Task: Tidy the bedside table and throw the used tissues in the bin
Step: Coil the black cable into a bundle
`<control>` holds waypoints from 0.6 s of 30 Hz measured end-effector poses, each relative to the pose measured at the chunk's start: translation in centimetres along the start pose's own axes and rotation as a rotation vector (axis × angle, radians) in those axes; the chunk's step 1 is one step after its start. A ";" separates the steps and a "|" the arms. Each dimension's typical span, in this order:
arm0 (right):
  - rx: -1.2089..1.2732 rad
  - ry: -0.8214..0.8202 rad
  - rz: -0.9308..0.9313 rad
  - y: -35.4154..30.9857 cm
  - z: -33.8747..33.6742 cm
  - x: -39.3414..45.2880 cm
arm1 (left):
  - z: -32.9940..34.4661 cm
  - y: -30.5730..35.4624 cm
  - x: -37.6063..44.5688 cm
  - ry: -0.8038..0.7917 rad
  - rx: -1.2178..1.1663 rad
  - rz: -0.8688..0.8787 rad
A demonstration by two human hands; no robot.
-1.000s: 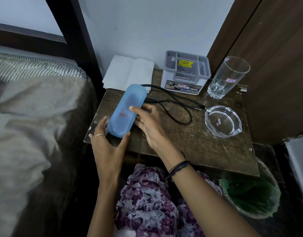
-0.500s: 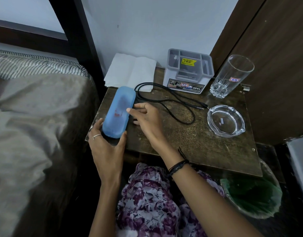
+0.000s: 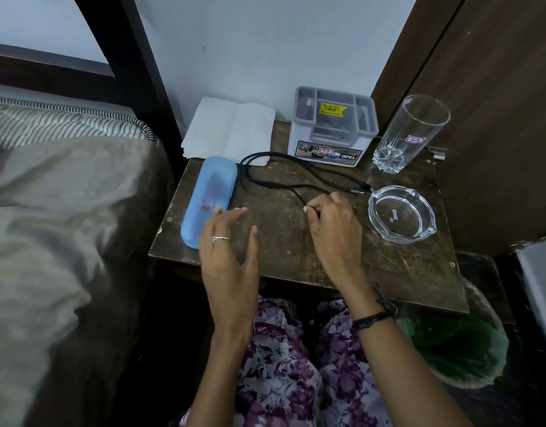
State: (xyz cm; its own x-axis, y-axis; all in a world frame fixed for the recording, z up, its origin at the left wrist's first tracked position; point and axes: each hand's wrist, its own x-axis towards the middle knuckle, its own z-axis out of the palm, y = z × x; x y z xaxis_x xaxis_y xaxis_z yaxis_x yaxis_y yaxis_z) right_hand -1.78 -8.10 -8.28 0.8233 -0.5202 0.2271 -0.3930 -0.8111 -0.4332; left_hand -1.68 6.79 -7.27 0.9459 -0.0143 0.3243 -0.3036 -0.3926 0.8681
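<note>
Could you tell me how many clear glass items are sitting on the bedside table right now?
2. The tall drinking glass stands at the table's back right corner, beside the grey organiser. The glass ashtray lies in front of it, near the right edge. None seems hidden.

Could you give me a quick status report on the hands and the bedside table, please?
Left hand open over table, beside blue case. Right hand pinching black cable. Tissues at back, untouched. Bin unobstructed.
</note>
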 end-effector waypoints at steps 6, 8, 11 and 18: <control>0.181 -0.030 0.095 0.2 -0.5 -1.0 | 1.4 0.8 -1.0 -0.178 -0.088 -0.106; 0.169 -0.073 0.093 0.3 -0.9 -1.1 | 2.1 1.0 -0.8 -0.190 -0.104 -0.129; 0.145 -0.133 0.090 0.6 -1.2 -0.5 | 3.9 1.7 0.2 -0.227 -0.110 -0.125; -0.045 0.094 0.012 2.4 -4.0 4.0 | 8.9 4.1 2.2 -0.245 -0.256 -0.127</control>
State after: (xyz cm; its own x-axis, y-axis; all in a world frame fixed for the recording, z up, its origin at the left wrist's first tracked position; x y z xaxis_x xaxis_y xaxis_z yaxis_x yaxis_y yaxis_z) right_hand -1.04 -13.23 -4.92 0.7772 -0.5510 0.3040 -0.4225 -0.8149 -0.3969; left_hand 0.19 -3.08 -6.34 0.9677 -0.2123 0.1358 -0.1721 -0.1631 0.9715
